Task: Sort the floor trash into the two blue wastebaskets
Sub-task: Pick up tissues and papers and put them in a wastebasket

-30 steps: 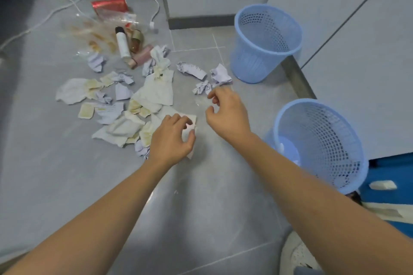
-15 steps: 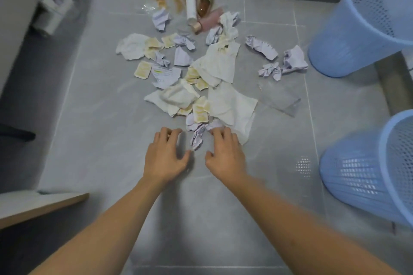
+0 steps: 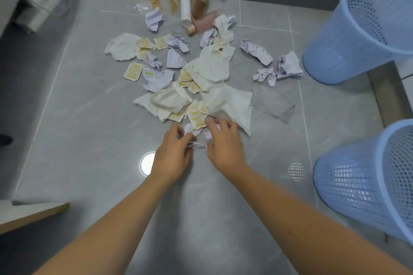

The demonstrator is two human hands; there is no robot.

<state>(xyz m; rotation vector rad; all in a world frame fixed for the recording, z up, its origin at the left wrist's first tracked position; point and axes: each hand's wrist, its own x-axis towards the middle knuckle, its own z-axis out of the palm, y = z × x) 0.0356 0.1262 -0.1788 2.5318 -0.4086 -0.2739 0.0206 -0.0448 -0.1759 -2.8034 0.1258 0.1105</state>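
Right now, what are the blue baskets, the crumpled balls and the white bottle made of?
The blue baskets look like moulded plastic: smooth rims and walls full of little holes. The crumpled balls look like thin, matte paper, with sharp creases and faint print. The white bottle with the dark cap seems to be smooth plastic, though blur leaves it unsure.

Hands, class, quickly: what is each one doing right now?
Left hand: closing on crumpled paper scraps.
Right hand: fingers curled over the same scraps; grip cannot be told.
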